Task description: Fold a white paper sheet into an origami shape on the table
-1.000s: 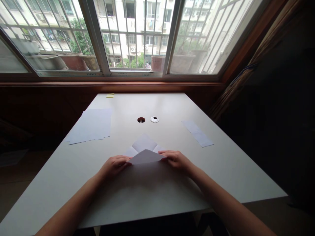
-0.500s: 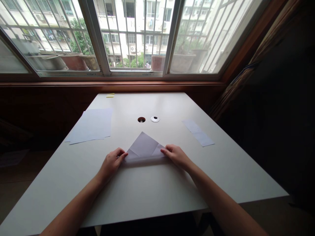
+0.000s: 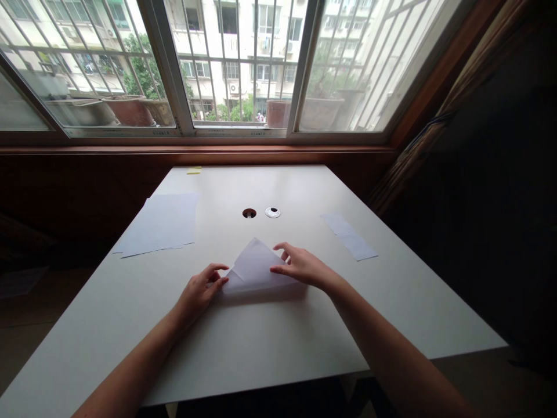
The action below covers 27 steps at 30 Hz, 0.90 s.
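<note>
While daylight is coming in through the window [image 3: 235,64] ahead, the head view is showing both bare hands working at a folded paper [image 3: 255,264] that is lying near the middle of the white table [image 3: 261,348], just in front of the person. The sheet is forming a triangle with its point aiming away toward the window and its long edge facing the body.

The left hand [image 3: 200,291] is curling its fingers onto the triangle's left corner. Whether it is pinching that corner or only pressing it down, I cannot tell. Either way it seems to be anchoring that end so the sheet is not sliding.

The right hand [image 3: 301,267] is resting open, fingers spread, on the right part of the triangle, gripping nothing. This looks like flat pressure that is keeping the layers down.

Well apart to the left, a stack of sheets [image 3: 161,223] is lying flat. A paper strip [image 3: 348,235] is sitting off to the right, and a cable hole [image 3: 249,213] with its cap [image 3: 272,212] beside it is lying beyond the triangle.
</note>
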{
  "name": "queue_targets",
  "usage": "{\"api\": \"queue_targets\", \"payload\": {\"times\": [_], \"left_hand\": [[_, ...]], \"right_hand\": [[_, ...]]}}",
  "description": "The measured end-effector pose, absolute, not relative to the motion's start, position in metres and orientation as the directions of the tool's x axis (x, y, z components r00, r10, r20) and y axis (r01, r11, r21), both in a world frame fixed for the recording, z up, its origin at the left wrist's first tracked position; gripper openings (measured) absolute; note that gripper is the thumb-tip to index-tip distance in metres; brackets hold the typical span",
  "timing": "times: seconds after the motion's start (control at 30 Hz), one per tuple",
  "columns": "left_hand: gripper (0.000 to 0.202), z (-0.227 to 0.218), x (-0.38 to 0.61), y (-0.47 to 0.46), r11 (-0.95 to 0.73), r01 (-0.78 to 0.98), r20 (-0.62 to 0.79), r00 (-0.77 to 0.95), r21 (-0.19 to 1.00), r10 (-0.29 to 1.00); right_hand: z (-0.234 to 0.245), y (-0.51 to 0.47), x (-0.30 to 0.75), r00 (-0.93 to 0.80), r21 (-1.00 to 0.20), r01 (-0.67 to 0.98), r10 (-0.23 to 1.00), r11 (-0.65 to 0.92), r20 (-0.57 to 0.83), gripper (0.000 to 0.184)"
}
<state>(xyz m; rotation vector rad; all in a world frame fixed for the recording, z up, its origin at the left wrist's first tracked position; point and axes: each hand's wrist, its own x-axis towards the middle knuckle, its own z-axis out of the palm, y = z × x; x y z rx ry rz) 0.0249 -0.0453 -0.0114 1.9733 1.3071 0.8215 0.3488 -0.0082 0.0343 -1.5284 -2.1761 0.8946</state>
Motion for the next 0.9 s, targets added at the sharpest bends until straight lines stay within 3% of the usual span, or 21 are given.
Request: {"api": "queue_targets", "payload": {"times": [0.13, 0.27, 0.53, 0.73, 0.9], "left_hand": [[0.03, -0.014, 0.024, -0.046, -0.358, 0.522, 0.17, 0.374, 0.774, 0.912], [0.034, -0.016, 0.024, -0.045, -0.415, 0.512, 0.239, 0.375, 0.752, 0.896], [0.034, -0.008, 0.027, -0.044, -0.544, 0.549, 0.31, 0.464, 0.635, 0.83], [0.047, -0.02, 0.021, -0.038, -0.387, 0.605, 0.212, 0.342, 0.696, 0.915], [0.054, -0.017, 0.019, -0.036, -0.262, 0.525, 0.084, 0.339, 0.81, 0.937]], "right_hand": [[0.035, 0.007, 0.336, -0.439, -0.701, 0.682, 0.883, 0.208, -0.165, 0.04], [0.028, 0.021, 0.328, -0.37, -0.695, 0.717, 0.879, 0.063, -0.302, 0.035], [0.021, 0.04, 0.321, -0.296, -0.637, 0.771, 0.895, 0.019, -0.332, 0.028], [0.021, 0.044, 0.321, -0.287, -0.622, 0.783, 0.897, 0.018, -0.336, 0.027], [0.021, 0.045, 0.321, -0.306, -0.589, 0.807, 0.888, 0.05, -0.343, 0.028]]}}
